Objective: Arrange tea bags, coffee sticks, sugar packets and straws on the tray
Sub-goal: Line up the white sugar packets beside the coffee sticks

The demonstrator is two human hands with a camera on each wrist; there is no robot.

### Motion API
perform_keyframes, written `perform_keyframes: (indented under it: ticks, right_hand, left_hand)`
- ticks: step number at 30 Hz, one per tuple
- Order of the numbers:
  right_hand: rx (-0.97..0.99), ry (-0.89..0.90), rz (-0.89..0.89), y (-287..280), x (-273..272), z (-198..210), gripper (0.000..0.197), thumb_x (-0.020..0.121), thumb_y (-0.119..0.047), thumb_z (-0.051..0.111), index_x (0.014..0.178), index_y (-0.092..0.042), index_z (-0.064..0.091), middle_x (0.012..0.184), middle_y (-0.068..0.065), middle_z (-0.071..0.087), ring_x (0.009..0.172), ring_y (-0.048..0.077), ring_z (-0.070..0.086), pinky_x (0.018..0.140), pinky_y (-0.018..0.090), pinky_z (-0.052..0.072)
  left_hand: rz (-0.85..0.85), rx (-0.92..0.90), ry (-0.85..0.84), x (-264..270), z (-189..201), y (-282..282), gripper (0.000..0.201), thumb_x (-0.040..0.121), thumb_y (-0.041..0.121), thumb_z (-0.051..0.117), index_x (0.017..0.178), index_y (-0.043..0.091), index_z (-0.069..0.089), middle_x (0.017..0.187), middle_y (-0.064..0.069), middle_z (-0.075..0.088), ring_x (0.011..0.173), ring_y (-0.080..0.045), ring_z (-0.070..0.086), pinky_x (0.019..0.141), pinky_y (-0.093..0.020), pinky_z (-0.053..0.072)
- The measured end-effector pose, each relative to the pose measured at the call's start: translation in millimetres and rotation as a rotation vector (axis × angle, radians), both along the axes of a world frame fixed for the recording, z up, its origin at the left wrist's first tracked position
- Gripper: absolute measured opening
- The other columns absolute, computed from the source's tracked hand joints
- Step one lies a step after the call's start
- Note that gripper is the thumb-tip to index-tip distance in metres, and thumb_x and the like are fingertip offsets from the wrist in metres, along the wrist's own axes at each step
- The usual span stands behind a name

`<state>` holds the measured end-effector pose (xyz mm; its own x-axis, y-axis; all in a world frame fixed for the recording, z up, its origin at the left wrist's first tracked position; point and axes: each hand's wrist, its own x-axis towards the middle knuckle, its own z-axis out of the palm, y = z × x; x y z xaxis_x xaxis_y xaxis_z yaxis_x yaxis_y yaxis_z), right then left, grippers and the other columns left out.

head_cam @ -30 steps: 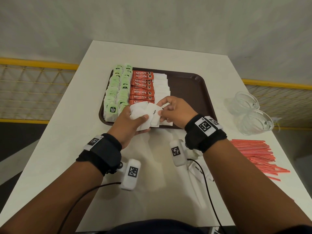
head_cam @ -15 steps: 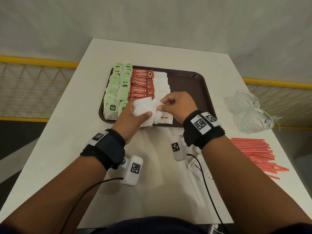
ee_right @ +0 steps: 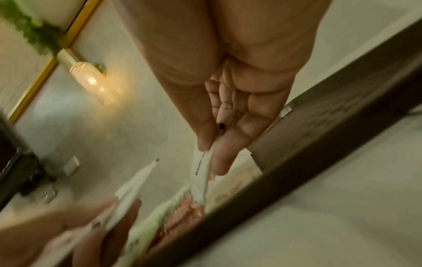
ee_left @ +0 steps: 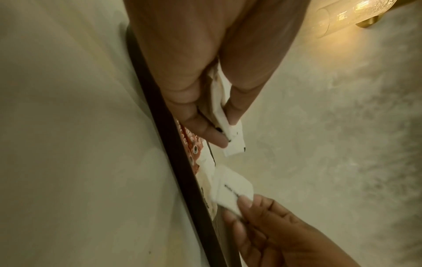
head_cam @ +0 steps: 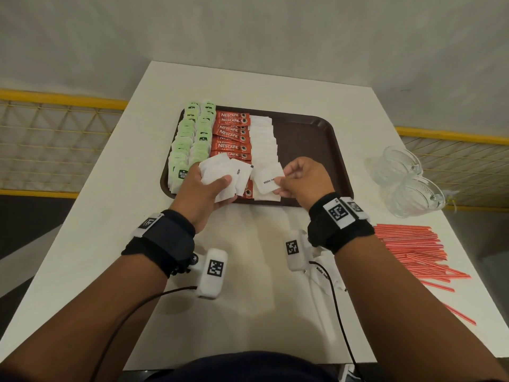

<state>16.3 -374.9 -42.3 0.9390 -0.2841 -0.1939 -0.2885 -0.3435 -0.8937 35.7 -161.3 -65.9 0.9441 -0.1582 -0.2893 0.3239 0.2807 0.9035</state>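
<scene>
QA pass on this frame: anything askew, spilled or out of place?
Nothing spilled or damaged. On the tray, tea bags, coffee sticks and sugar packets sit in tidy columns. The straws lie loosely fanned on the table, off the tray. A few sugar packets also lie loose under the right wrist.

A white table (head_cam: 275,86) stands with its far edge against a pale grey plastered wall (head_cam: 248,31). To either side of the table, a yellow rail (head_cam: 60,99) tops yellow wire mesh (head_cam: 55,150). Below the mesh, left of the table, the floor (head_cam: 24,210) is dark. A glowing glass wall lamp (ee_left: 347,14) on a brass mount lights the wall.
</scene>
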Motion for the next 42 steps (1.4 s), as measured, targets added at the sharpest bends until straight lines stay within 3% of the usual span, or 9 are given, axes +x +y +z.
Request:
perform_keyframes:
  ticks: [4,6,10,18,23,27,35,38,42]
  right_hand:
    - [-0.282,0.030,0.014,1,-4,-19,0.022,0.079,-0.020,0.078,0.089,-0.022,0.058,0.087,0.002,0.069,0.076,0.015,0.069,0.070,0.030,0.058]
    - [-0.457,0.068,0.095,-1,-5,-17,0.022,0.079,-0.026,0.078,0.088,-0.021,0.057,0.085,-0.003,0.067,0.078,0.012,0.064,0.066,0.023,0.048]
    - [-0.617,0.189,0.224,-4,-2,-10,0.029,0.081,-0.038,0.074,0.085,-0.014,0.059,0.083,0.001,0.064,0.077,0.018,0.061,0.065,0.028,0.047]
    - [-0.607,0.187,0.211,0,9,-3,0.015,0.090,-0.024,0.066,0.100,-0.014,0.063,0.099,0.005,0.065,0.094,0.022,0.062,0.091,0.035,0.051]
    - [-0.625,0.228,0.217,2,13,-1,0.017,0.087,-0.029,0.069,0.093,-0.018,0.057,0.096,0.001,0.063,0.086,0.016,0.058,0.080,0.028,0.048]
    - [-0.621,0.063,0.120,1,9,15,0.021,0.088,-0.036,0.065,0.092,-0.017,0.059,0.084,-0.001,0.061,0.081,0.016,0.059,0.077,0.030,0.050]
    - [-0.529,-0.015,0.440,6,17,52,0.023,0.081,-0.032,0.076,0.095,-0.017,0.066,0.077,-0.006,0.061,0.069,0.007,0.056,0.068,0.021,0.044]
    - [-0.456,0.009,0.412,-6,27,56,0.022,0.080,-0.028,0.078,0.092,-0.013,0.067,0.072,-0.001,0.066,0.062,0.009,0.060,0.066,0.024,0.050]
    - [-0.247,0.036,0.318,-32,46,56,0.022,0.080,-0.019,0.078,0.094,-0.006,0.066,0.072,0.009,0.071,0.063,0.016,0.065,0.064,0.027,0.056]
  left_hand:
    - [0.022,-0.003,0.002,-1,0,4,0.052,0.090,0.004,0.066,0.136,0.014,0.043,0.131,-0.006,0.053,0.115,-0.025,0.059,0.073,-0.035,0.059]
    - [0.024,0.000,0.008,-1,-1,6,0.052,0.090,0.004,0.067,0.136,0.014,0.044,0.132,-0.006,0.053,0.114,-0.025,0.060,0.074,-0.036,0.059]
    - [0.034,-0.001,0.011,-3,-1,8,0.052,0.089,0.005,0.067,0.135,0.013,0.044,0.133,-0.006,0.053,0.113,-0.025,0.061,0.075,-0.037,0.059]
    - [0.022,0.019,0.004,-6,2,7,0.050,0.090,0.005,0.066,0.134,0.014,0.044,0.130,-0.004,0.053,0.110,-0.022,0.061,0.072,-0.033,0.059]
    - [0.008,0.048,-0.001,-5,4,6,0.050,0.090,0.005,0.066,0.133,0.016,0.044,0.128,-0.002,0.053,0.110,-0.021,0.060,0.072,-0.033,0.060]
    - [-0.070,0.098,-0.054,-5,8,4,0.044,0.090,0.004,0.066,0.126,0.020,0.049,0.125,-0.001,0.056,0.114,-0.021,0.059,0.076,-0.038,0.061]
    - [-0.263,0.283,-0.231,2,29,-22,0.059,0.084,0.019,0.074,0.136,0.021,0.048,0.129,-0.002,0.060,0.117,-0.022,0.060,0.088,-0.042,0.058]
    - [-0.242,0.272,-0.211,12,38,-33,0.054,0.089,0.010,0.070,0.136,0.014,0.045,0.128,-0.005,0.058,0.111,-0.020,0.062,0.072,-0.028,0.059]
    - [-0.188,0.195,-0.159,37,52,-42,0.047,0.091,0.006,0.065,0.132,0.013,0.044,0.127,-0.005,0.055,0.102,-0.019,0.066,0.066,-0.027,0.060]
